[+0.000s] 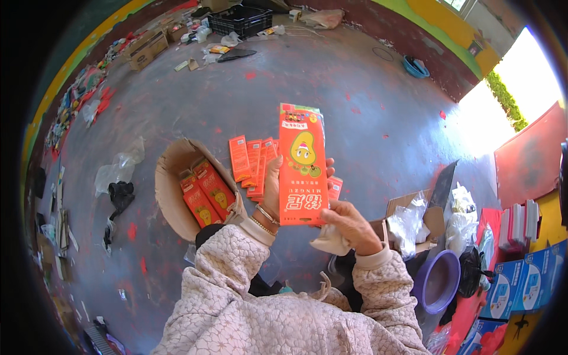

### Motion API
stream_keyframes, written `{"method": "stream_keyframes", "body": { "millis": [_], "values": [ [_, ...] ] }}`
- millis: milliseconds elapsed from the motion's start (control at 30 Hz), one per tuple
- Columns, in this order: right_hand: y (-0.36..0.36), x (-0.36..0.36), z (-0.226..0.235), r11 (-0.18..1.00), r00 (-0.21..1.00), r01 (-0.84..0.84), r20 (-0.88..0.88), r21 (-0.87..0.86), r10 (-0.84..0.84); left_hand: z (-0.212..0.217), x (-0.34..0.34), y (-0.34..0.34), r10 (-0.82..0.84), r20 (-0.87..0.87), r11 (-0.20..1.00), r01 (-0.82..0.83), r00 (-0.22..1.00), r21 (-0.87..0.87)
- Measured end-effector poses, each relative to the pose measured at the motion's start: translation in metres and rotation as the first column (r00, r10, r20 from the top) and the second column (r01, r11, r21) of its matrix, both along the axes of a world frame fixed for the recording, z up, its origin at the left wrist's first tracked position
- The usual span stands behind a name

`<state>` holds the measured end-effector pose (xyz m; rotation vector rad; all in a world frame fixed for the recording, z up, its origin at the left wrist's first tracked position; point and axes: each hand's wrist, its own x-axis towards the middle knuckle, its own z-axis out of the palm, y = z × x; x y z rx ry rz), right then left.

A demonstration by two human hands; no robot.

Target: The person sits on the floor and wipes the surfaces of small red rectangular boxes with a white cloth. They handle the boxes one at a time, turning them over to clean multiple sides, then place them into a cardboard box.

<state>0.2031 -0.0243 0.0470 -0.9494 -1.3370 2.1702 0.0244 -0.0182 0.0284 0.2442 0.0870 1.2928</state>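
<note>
Orange packet (pixel 302 165) with a yellow pear-shaped cartoon figure on its face, held upright at centre, raised above the grey, red-flecked floor (pixel 355 100). Largest nearby: round cardboard container (pixel 171 177) lying on its side just left of the hands, open mouth turned right, two matching orange cartons (pixel 207 192) tucked inside. Right of centre, an open brown cardboard box (pixel 435 216) stuffed with clear plastic bags; near it, a purple basin (pixel 441 281); farther right, blue boxes (pixel 526 284) stacked at the frame's edge. Far off, a black plastic crate (pixel 239 21) and a brown box (pixel 147 48) amid scattered litter along the wall. Behind the packet, a fan of smaller orange cartons (pixel 251 160) spread on the floor. Left hand (pixel 273 189), bracelet at the wrist, wrapped around the packet's left edge, fingertips showing past its right side. Right hand (pixel 349 225) pinching the packet's lower right corner, fingers closed narrowly, with a pale cloth (pixel 328 241) bunched beneath the palm. Both sleeves quilted, pale pink.
</note>
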Motion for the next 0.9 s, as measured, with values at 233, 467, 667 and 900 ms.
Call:
{"method": "stream_keyframes", "body": {
  "millis": [233,467,667,900],
  "values": [
    [0.009,-0.008,-0.009,0.955,0.944,0.277,-0.154,-0.111,-0.291,-0.020,-0.004,-0.014,-0.041,-0.145,0.977,0.070,0.989,0.200],
    [0.000,-0.024,-0.027,0.904,0.869,0.416,-0.247,-0.104,-0.428,-0.056,0.026,-0.028,-0.095,-0.342,0.994,0.071,0.935,-0.081],
    [-0.008,-0.028,-0.026,0.948,0.943,0.318,-0.111,0.022,-0.314,-0.048,0.023,-0.026,-0.050,-0.326,0.973,-0.028,0.944,-0.230],
    [0.029,0.030,-0.004,0.604,0.843,0.211,0.170,0.769,-0.511,-0.039,0.017,-0.022,0.049,-0.312,0.972,-0.117,0.949,-0.203]
  ]
}}
